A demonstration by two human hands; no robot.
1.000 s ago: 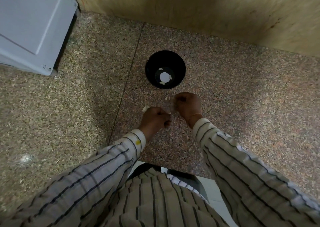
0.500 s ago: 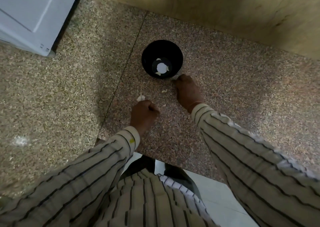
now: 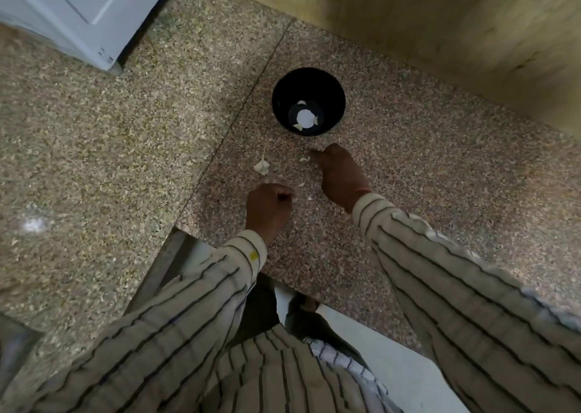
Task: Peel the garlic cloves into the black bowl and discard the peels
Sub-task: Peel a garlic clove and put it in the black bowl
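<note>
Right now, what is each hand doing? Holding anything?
Left hand: fingers curled into a fist; whether it holds anything cannot be told.
Right hand: fingers reach down to the counter; a grip cannot be told.

Beige dark-striped sleeves [image 3: 176,312]; yellow cuff mark, perhaps sticker.

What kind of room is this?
Probably a kitchen. The work is done on a speckled stone counter, a white appliance stands in the corner, and garlic cloves are being peeled into a black bowl.
</note>
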